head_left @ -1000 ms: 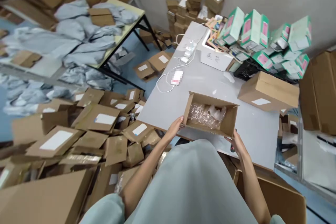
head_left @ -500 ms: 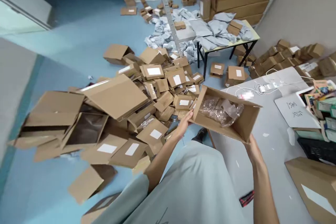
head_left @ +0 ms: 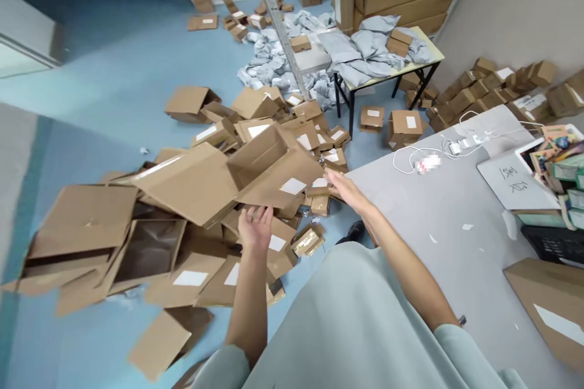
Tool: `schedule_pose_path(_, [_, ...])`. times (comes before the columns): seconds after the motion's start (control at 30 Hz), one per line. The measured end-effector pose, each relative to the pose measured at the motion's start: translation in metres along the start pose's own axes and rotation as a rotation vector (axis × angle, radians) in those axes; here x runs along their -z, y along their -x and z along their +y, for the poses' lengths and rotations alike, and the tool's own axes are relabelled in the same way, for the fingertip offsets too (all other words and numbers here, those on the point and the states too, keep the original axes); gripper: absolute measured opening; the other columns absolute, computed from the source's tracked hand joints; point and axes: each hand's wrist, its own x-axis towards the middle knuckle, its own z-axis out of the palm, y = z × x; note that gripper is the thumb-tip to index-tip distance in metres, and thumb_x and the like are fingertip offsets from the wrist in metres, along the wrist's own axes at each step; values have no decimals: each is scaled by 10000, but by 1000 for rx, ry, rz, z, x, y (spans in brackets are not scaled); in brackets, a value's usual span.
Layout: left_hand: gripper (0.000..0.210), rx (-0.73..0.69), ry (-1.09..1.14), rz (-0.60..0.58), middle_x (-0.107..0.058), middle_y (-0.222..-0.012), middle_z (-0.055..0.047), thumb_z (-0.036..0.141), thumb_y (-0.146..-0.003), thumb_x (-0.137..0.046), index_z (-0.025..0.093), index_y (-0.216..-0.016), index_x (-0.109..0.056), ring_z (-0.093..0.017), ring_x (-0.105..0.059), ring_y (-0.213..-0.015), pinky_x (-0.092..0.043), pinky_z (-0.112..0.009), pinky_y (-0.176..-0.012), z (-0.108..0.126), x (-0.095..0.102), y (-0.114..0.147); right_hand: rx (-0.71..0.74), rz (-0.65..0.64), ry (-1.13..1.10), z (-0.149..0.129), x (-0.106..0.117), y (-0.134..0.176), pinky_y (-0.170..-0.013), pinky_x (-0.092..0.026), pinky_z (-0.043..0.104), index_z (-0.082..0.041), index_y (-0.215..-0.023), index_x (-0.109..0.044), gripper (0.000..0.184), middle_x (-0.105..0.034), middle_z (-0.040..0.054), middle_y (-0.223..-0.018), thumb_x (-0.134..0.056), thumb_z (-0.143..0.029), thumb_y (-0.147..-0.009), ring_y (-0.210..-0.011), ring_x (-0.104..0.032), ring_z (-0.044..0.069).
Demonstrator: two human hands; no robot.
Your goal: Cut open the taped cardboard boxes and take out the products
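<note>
An open cardboard box with a white label is tilted over the pile of cartons, its opening facing up and away. Whether it rests on the pile or is in the air I cannot tell. Just below its lower edge is my left hand, palm up with the fingers spread. My right hand is by the box's right corner, fingers stretched out and gripping nothing. Whether either hand still touches the cardboard is unclear. A large flattened-looking carton lies left of the box. The box's inside is only partly visible.
A grey table on my right bears cables, a power strip, a lidded white bin and a large carton. Grey mailing bags cover a small table ahead, before a metal shelf. Cartons litter the blue floor.
The box has gone from between my hands over the grey table's edge leftward to above the carton pile. Both hands have let go and opened. The bubble wrap in it is now out of sight.
</note>
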Motion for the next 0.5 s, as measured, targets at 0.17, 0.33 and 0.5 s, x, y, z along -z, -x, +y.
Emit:
schedule_pose_path(0.17, [571,153,-154,-117,-549,-1746,-161,522,-1127,-467,274,-1640,-503,-313,-585,-1598,-530,-499,-1319,-50,-67,7,-130,154,-43,49,36,72,-1263,-511,613,-244,-1438,-787,938,-801,162,-1430,-713,-968,-848,-1385,-724,366])
schedule_pose_path(0.33, [461,257,-339,-463,-653,-1634,-228,370,-1086,-552,193,-1504,-633,-336,-683,-1497,-553,-521,-1282,-104,-165,48,-143,519,-163,86,85,172,-1213,-534,631,-215,-1294,-822,899,-824,192,-1344,-762,-963,-799,-1263,-775,368])
schedule_pose_path(0.5, [395,275,-572,-873,-705,-1573,-213,355,-1060,-597,208,-1412,-696,-348,-680,-1500,-519,-532,-1316,-145,-245,102,-78,913,-379,117,119,279,-1196,-546,591,-228,-1221,-825,820,-843,170,-1298,-814,-920,-781,-1220,-793,342])
